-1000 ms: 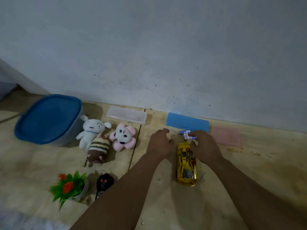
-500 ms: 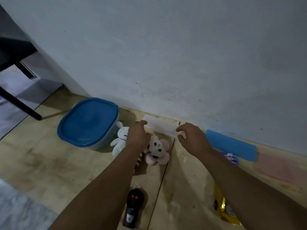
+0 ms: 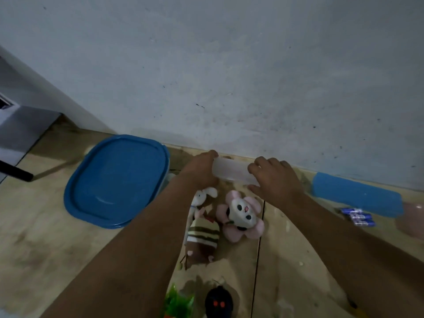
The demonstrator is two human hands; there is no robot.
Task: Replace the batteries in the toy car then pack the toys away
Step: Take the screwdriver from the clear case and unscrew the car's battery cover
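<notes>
Both hands have left the gold toy car, now out of view, and moved to the translucent rectangular plastic case by the wall, right of the blue-lidded tub. The left hand and right hand grip its ends, fingers curled. Loose blue batteries lie well right of the case, probably fetched next.

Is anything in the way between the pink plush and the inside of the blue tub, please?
Yes: the blue lid sits closed on the tub, so the pink plush cannot go in yet. The left forearm also crosses the floor between them. Both hands are on the clear box.
</notes>
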